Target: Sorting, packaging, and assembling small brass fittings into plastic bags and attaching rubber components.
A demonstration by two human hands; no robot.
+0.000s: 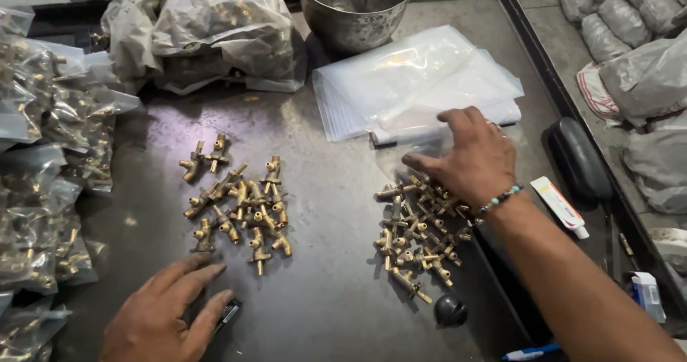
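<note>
Right hand (pixel 472 158) fingers spread, touching the clear bags (pixel 418 83) just above the right brass pile (pixel 418 237) (left hand (pixel 168 312) flat, fingers apart).

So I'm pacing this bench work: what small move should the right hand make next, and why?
Probably pinch and lift off the top clear bag. The right hand already rests at the near edge of the stack of clear plastic bags, fingers spread over one, with a pile of brass fittings loose just below it. The left hand lies flat on the table, empty apart from a small dark object at its fingertips.
</note>
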